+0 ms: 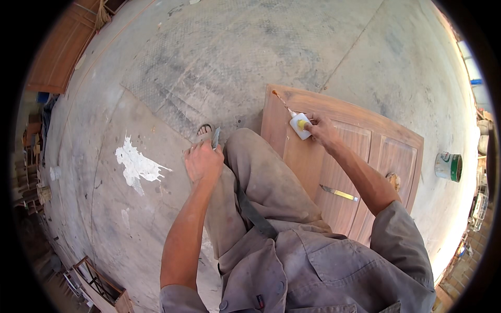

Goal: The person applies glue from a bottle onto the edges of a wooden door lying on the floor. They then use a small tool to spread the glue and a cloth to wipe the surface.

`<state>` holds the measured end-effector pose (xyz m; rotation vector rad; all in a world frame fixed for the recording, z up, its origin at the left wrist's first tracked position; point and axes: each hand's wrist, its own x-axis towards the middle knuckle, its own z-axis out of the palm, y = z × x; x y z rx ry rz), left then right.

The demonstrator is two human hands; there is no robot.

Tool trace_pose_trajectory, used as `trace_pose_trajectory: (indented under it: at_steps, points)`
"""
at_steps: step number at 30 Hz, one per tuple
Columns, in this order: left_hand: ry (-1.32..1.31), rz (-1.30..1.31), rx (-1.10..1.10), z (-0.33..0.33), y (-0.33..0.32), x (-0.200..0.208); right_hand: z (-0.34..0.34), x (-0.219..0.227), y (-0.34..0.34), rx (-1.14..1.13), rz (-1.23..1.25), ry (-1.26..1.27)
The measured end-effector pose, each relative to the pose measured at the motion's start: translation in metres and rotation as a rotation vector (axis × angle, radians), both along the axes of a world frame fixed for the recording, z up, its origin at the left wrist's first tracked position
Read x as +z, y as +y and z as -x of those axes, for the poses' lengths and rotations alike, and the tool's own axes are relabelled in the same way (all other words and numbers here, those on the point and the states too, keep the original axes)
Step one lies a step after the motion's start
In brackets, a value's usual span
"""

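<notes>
My right hand is closed around a small white squeeze bottle with a yellow part near my fingers. The bottle is tilted over a brown wooden door panel, its narrow tip toward the far left corner. A reddish-brown streak runs from that corner to near the tip. My left hand rests by my left knee with its fingers wrapped round a putty knife, whose grey blade points away from me. A yellow utility knife lies on the panel below my right forearm.
A round brown and pale object sits on the panel, partly behind my right forearm. On the floor to the right lies a white and green bucket. White splashed material marks the concrete at left. Brown wooden panels stand at far left.
</notes>
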<state>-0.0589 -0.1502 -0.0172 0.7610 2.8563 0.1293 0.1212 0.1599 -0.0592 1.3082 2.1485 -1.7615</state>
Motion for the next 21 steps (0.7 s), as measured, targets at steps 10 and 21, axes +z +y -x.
trace_pose_trajectory:
  at_steps: [10,21]
  points:
    - [0.016,0.001,0.008,0.000,-0.003,-0.004,0.001,0.009,-0.004,0.017,0.018,-0.014]
    - [0.011,0.008,0.005,0.001,0.000,-0.003,0.019,-0.004,0.020,-0.044,0.019,0.097]
